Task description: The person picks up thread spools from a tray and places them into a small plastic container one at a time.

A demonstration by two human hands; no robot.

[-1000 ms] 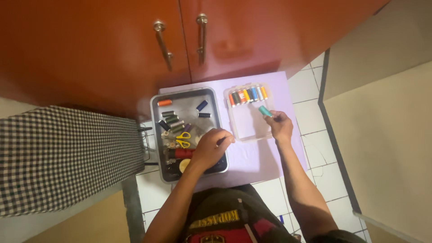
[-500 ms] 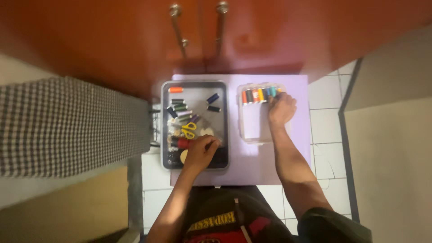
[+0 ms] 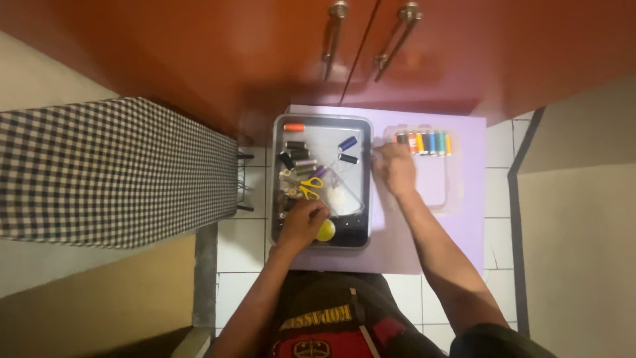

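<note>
Our left hand (image 3: pixel 303 222) curls over small items at the near end of the grey tray (image 3: pixel 363 199), beside a yellow ball (image 3: pixel 325 230); whether it grips anything, we cannot tell. Our right hand (image 3: pixel 393 169) rests fingers-down on the clear case (image 3: pixel 440 192), touching the row of thread spools (image 3: pixel 424 142) filling one edge. Loose spools (image 3: pixel 296 152) and yellow scissors (image 3: pixel 310 189) remain in the tray on the lilac worktop (image 3: pixel 464 232), so we judge the sorting partly done.
</note>
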